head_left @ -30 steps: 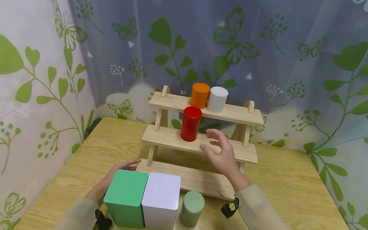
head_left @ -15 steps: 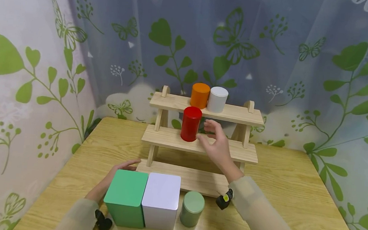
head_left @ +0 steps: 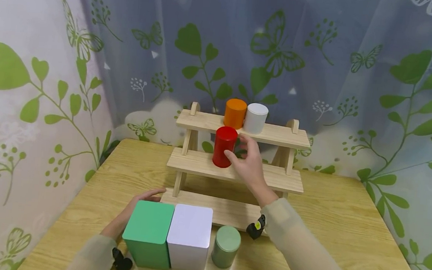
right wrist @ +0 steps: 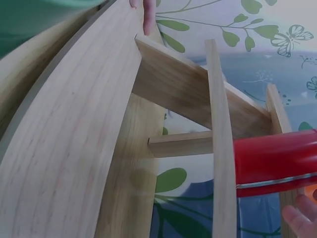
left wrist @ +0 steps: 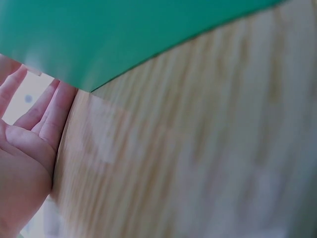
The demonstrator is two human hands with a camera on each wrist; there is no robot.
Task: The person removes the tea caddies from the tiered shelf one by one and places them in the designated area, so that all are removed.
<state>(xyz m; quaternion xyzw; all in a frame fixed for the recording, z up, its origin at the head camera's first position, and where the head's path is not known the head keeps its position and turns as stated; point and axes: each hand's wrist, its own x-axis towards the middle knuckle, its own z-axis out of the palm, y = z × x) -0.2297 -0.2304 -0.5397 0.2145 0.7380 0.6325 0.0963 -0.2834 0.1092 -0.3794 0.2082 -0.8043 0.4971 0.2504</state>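
On the middle shelf of a wooden tiered stand (head_left: 270,174) stands an upright red canister (head_left: 223,148). My right hand (head_left: 250,163) reaches it from the right, its thumb in front of the canister's side and its fingers bent near the far side. In the right wrist view fingertips (right wrist: 299,218) show close to the red canister (right wrist: 277,161); contact is unclear. My left hand (head_left: 140,201) lies by the stand's lower left end, behind a green box (head_left: 150,228). In the left wrist view its fingers (left wrist: 57,109) are extended near the green box's corner.
An orange canister (head_left: 235,114) and a white canister (head_left: 256,118) stand side by side on the top shelf. A pale lilac box (head_left: 190,231) and a sage-green canister (head_left: 225,247) stand on the wooden table (head_left: 332,218) before the stand. Patterned curtains (head_left: 321,75) hang behind.
My right hand has moved left along the middle shelf, from apart from the red canister up to its right side. The left hand and the canisters have stayed where they were.
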